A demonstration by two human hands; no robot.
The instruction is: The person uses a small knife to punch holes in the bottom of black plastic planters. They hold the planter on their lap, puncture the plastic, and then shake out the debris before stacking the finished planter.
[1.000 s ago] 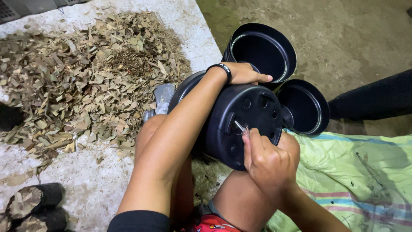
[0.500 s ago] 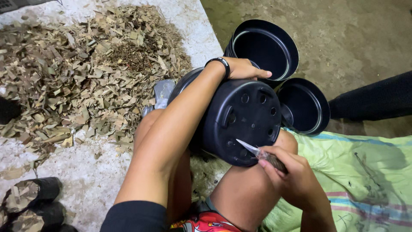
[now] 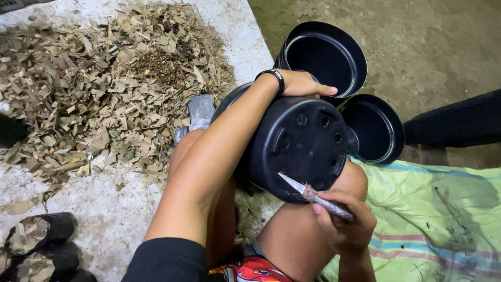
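L hand [image 3: 300, 83] clamps black pot [image 3: 300, 149] sideways on knee, base up for access | R hand [image 3: 342, 224] fisted on knife [image 3: 313, 196], tip prob. touching base rim | leaf pile [image 3: 104, 89] on slab, L edge

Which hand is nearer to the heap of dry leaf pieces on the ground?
Left. The left hand grips the black pot on its far side, a short way from the heap of dry leaf pieces. The right hand holds a knife farther away, beyond the pot.
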